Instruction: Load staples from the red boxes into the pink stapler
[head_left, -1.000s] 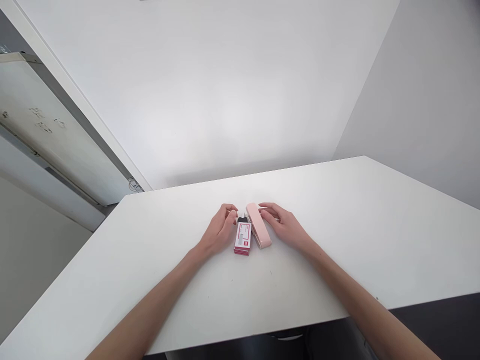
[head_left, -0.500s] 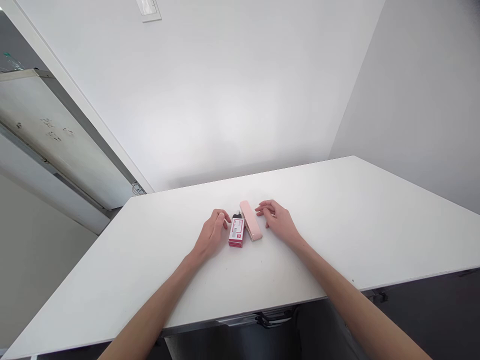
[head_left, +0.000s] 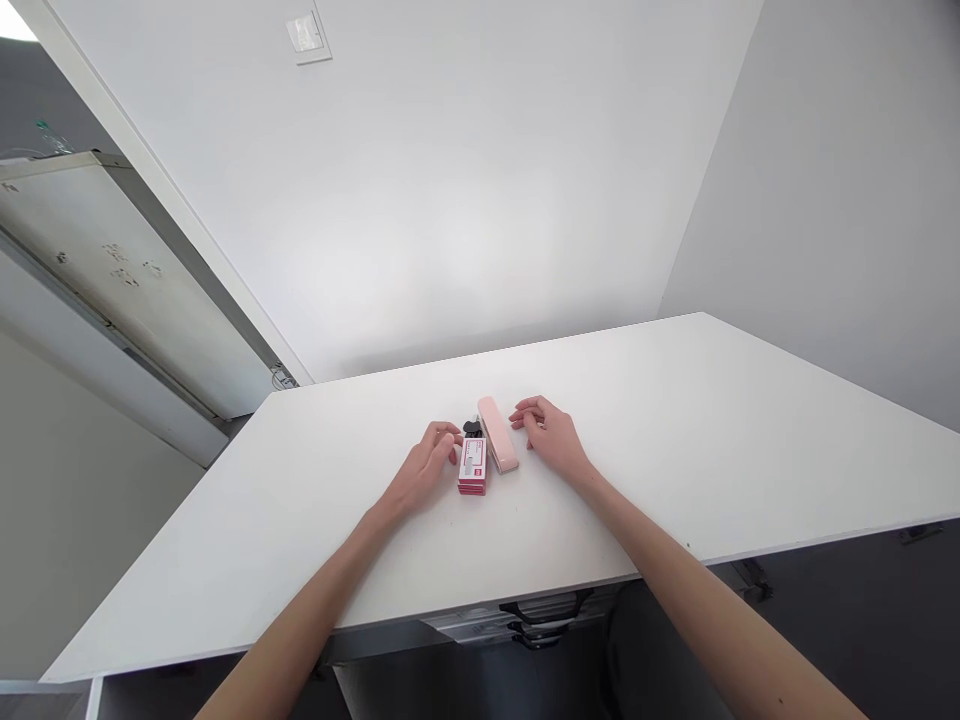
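Note:
A pink stapler [head_left: 498,436] lies slanted on the white tabletop [head_left: 637,420]. Close against its left side sits a small stack of red-and-white boxes [head_left: 472,466], with printing on the top one. Just behind the boxes is a black binder clip [head_left: 472,428], partly hidden by them. My left hand [head_left: 430,462] rests left of the boxes, fingers loosely bent and apart, fingertips near the clip; whether they touch it I cannot tell. My right hand [head_left: 551,434] lies to the right of the stapler, fingers relaxed and slightly curled, holding nothing.
A white wall with a switch plate [head_left: 307,37] rises behind the table, and a grey wall stands at the right. Black drawer handles [head_left: 547,608] show below the front edge. A worn pale cabinet [head_left: 142,260] is on the left.
The view has tilted slightly, showing more of the drawer handles and switch plate. The stapler sits a little farther back beside the boxes, and more of the black clip shows. Both hands stay nearly in place.

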